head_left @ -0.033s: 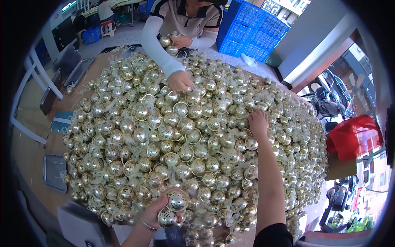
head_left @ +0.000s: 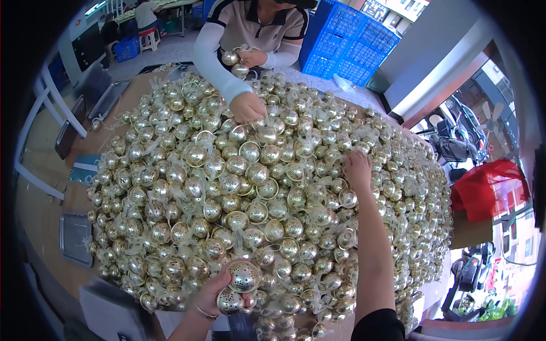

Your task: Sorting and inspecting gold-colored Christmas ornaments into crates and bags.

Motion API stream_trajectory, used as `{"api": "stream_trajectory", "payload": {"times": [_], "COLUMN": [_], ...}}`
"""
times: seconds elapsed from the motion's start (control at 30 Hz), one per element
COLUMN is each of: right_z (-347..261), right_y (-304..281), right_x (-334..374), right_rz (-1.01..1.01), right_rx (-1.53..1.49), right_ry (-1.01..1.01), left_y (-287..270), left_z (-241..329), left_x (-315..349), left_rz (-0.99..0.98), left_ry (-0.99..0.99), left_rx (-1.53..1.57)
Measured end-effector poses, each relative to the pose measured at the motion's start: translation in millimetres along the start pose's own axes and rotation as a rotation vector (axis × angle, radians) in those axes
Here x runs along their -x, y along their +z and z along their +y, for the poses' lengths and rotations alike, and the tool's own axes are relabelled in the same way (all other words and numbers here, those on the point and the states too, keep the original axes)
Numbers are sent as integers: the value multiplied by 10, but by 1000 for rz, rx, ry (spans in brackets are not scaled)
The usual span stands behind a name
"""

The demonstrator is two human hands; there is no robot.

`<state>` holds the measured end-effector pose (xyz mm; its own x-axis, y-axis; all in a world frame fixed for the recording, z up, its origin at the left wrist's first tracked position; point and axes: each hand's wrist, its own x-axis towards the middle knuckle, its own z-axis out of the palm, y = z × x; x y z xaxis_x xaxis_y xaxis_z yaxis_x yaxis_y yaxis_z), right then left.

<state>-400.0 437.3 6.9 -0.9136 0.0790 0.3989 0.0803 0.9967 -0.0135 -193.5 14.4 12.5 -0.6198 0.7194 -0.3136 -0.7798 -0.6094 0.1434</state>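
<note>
The tan table (head_left: 50,227) lay under a broad heap of gold-toned perforated ball ornaments (head_left: 267,188), which spread in front of me. A co-worker (head_left: 259,37) sat across it, reaching in from the far side. My hands were well apart. The right hand (head_left: 358,170) was at full stretch, ahead and to the right of the left hand (head_left: 211,294), its fingers down among the ornaments; I could not tell whether they gripped one. Of my two hands, it was nearer the heap's far side. The left, low at the near edge, was closed around two ornaments: an upper ball (head_left: 245,277) and a lower ball (head_left: 230,301), touching. Being round, they had no long axis; only pale sheer ribbons (head_left: 238,241) trailed among the heap.
</note>
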Motion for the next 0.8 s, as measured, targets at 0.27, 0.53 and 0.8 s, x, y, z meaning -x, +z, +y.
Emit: {"api": "stream_trajectory", "payload": {"times": [0.27,0.53,0.8], "right_z": [98,-154,224], "right_y": [-512,-210,79], "right_x": [-7,-261,-283], "right_rz": [213,-346,-417], "right_rx": [-1708,-739,-452], "right_ry": [840,674,334], "left_y": [-24,15,16], "left_z": [66,88,146], "left_x": [55,62,195], "left_rz": [8,64,104], "left_ry": [70,94,173], "left_rx": [-61,-74,-50]}}
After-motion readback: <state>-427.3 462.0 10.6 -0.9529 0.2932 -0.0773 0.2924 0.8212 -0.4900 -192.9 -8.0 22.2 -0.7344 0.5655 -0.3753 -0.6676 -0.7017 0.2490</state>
